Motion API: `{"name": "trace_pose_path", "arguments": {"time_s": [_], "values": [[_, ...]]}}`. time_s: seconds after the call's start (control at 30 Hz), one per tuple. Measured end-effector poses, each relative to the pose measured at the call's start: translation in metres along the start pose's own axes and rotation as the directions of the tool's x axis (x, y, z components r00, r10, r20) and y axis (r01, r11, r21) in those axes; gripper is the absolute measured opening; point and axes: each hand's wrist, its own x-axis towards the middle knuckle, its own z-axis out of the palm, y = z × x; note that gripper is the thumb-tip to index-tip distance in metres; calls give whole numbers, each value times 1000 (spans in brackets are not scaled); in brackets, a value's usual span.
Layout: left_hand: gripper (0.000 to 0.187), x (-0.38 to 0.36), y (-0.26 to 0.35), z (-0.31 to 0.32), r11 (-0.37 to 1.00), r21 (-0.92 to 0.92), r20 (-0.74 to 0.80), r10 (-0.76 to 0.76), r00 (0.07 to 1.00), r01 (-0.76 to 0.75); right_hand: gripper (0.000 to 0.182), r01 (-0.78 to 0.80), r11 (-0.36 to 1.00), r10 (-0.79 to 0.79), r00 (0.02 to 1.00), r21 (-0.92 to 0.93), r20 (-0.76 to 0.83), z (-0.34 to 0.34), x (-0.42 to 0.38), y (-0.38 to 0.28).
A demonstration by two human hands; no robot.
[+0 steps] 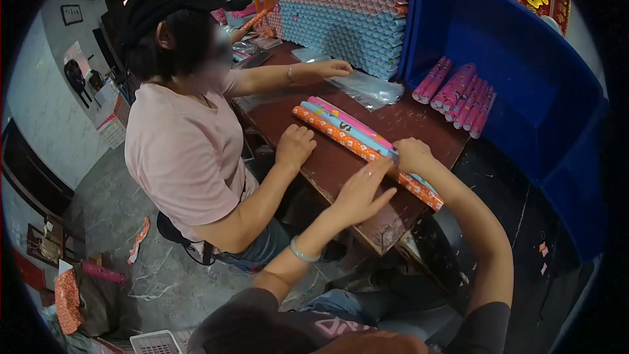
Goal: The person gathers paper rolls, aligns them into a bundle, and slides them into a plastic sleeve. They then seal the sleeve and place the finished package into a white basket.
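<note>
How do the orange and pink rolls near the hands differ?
The orange roll has white patches; the pink roll is mainly pink.
The orange roll flanks the blue roll's near side, the pink roll its far side.
The orange roll shows past the right hand; the pink roll doesn't clearly.
Both lie parallel on the table.

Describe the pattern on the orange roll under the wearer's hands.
Orange roll: small white flower-like marks, clearest in the head view.

Dim, soft indoor light, with bowed edges and black corners.
</note>
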Motion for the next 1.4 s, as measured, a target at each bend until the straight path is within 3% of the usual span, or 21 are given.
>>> {"name": "trace_pose_path", "arguments": {"time_s": [0.03,0.1,0.13,0.2,0.23,0.27,0.33,0.37,0.53,0.63,0.7,0.8,0.87,0.97,1.17,1.4], "values": [[61,14,-9,3,995,98,20,20,1000,-22,58,-12,999,12,1000,45,2,-5,-22,1],[72,36,-35,14,932,321,213,103,972,-169,59,-7,1000,7,1000,20,-16,-9,-60,1],[86,44,-40,15,903,351,289,146,946,-247,61,22,1000,-22,999,2,-40,-3,-74,7],[100,55,-43,15,858,328,456,222,862,-395,63,24,1000,-24,999,15,-34,-3,-104,14],[104,57,-41,16,826,275,421,356,834,-492,64,19,999,-18,999,31,-31,-4,-119,18],[104,59,-39,19,829,278,428,346,835,-486,68,21,999,-21,1000,44,-17,-5,-130,24],[100,64,-21,18,886,114,576,310,756,-450,68,7,997,-6,1000,74,-21,-8,-152,26],[95,64,-25,23,858,67,490,415,766,-508,68,-15,996,18,999,93,-29,-8,-160,29],[92,70,-40,18,827,98,508,437,742,-554,70,-76,991,76,997,112,0,-8,-187,34],[88,70,-42,19,840,98,531,409,742,-533,78,-69,989,78,995,134,-58,7,-202,39],[84,69,-40,19,833,103,505,428,750,-544,84,38,989,-1,969,145,-247,30,-216,52],[82,69,-43,20,837,100,528,413,742,-537,89,-31,993,45,992,117,-118,24,-253,58],[81,71,-45,22,819,104,525,436,730,-564,86,-52,988,61,996,146,-63,26,-276,60],[79,73,-43,21,826,113,596,388,703,-552,73,15,996,11,957,86,-289,39,-295,63],[74,73,-44,21,802,148,601,391,697,-578,60,76,984,7,889,163,-458,51,-297,61],[70,78,-32,11,774,164,602,413,684,-612,56,61,978,41,881,199,-472,51,-298,57]]}}
